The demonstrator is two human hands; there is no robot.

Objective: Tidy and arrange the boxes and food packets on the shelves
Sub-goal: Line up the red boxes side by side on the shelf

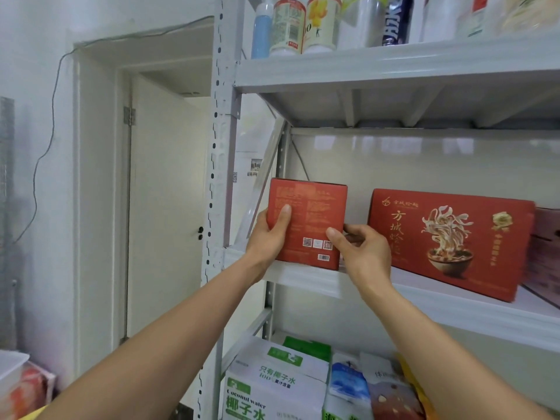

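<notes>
While it is held at the left end of the middle shelf (424,301), centre of the frame, the small red box (307,224) stands upright with its printed back and barcode facing out. Its base is at the shelf's front lip; whether its weight is on the shelf cannot be told.

- Left hand (269,234): grips the box's left edge, thumb flat on the front face, fingers curled behind.
- Right hand (363,253): pinches the lower right corner, thumb on the front, fingers round the side.
- Large red noodle box (448,244): right of centre, same shelf, standing face out, apart from the small box with a gap between them.
- Bottles (288,25): top of frame, upright in a row on the upper shelf (394,65).
- Coconut water carton (272,389) and food packets (348,380): bottom centre, lower shelf, packets crowded and leaning.

Progress, as judged: partway. The upper row and the noodle box look placed; the small box is not yet settled, and the lower packets appear to need straightening.
</notes>
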